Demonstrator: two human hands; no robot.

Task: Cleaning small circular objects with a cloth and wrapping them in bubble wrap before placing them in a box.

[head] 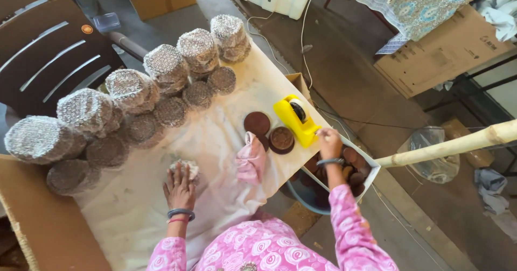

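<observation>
Pressing left hand (179, 187) on wrapped disc (186, 169), right hand (329, 143) seemingly touching tape dispenser (295, 119)

Silvery bubble-wrapped round bundles (134, 90) along the table's far edge (brown cartons (444, 55) beyond)

By the left hand (179, 187) lies a small bubble-wrapped bundle (187, 168), crinkly and shiny, on the desk's matt white cloth (215, 136). At the right hand (329, 143) sits a glossy yellow plastic tape dispenser (293, 119), with matt brown discs (257, 123) beside it.
</observation>
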